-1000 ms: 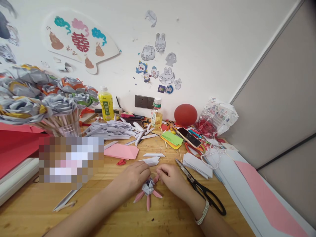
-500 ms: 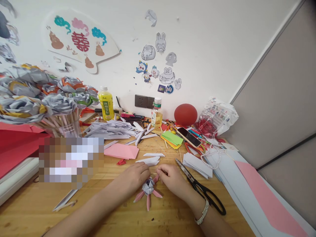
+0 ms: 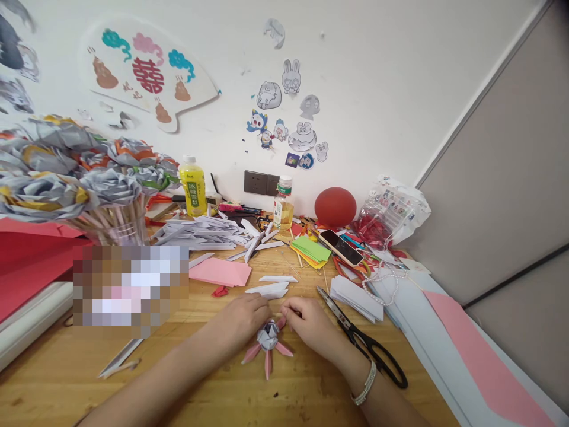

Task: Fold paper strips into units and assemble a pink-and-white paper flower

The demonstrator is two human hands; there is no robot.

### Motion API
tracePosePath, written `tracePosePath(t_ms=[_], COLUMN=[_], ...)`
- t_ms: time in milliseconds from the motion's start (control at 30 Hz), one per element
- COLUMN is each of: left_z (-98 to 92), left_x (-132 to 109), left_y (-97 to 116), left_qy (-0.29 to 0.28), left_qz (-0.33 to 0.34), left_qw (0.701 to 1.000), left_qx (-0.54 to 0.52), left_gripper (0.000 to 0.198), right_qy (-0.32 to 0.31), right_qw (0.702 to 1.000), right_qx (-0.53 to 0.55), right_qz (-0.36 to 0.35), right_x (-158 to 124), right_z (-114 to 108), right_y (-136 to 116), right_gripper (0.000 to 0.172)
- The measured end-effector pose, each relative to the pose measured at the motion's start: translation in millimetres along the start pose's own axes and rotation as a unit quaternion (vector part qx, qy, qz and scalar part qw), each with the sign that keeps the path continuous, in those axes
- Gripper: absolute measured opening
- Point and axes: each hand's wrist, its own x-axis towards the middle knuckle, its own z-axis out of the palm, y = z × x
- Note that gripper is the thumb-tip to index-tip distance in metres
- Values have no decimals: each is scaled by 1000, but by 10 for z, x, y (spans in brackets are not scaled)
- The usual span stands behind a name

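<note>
A small folded paper flower (image 3: 268, 341) with a grey centre and pink petals lies on the wooden table (image 3: 178, 379). My left hand (image 3: 242, 320) is curled at its upper left, fingertips pinched on the flower's top. My right hand (image 3: 311, 325) is curled at its upper right, fingers pinched on a pink petal. A bead bracelet (image 3: 365, 384) circles my right wrist. Both hands press the flower down against the table.
Black scissors (image 3: 362, 343) lie just right of my right hand. White folded strips (image 3: 271, 289), pink paper (image 3: 219, 272), green and yellow sheets (image 3: 311, 249), a phone (image 3: 340, 247), two bottles, a red ball (image 3: 335, 206) and a vase of paper roses (image 3: 84, 184) crowd the table.
The view has shifted slightly. My hands and the flower have stayed where they were.
</note>
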Motion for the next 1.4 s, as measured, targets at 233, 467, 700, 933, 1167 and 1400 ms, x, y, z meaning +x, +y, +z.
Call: tracePosePath(t_ms=[233,467,700,933,1167,1400], left_z=[-96,-256,-324,-318,-222,-238], left_x=[30,22,-19,20,17,36], left_y=[49,89,91,155,70,107], left_qy=[-18,-16,-65,-83,-29,-38], left_qz=[-31,-104,-45,0,-81,-118], left_qw=[998,980,963,968,982,981], left_qx=[-51,-166,-258,-236,-167,-147], left_gripper=[14,13,45,26,26,28], right_qy=[6,37,50,27,-37,17], right_qw=[1000,999,998,997,988,983], right_qx=[9,29,48,66,148,185], right_qz=[6,-7,-6,-18,-12,-2], right_x=[-3,-15,-60,-93,-111,-88], right_z=[-12,-70,-169,-201,-115,-59], right_y=[4,14,-72,-141,-116,-93], right_gripper=[23,18,19,12,13,11])
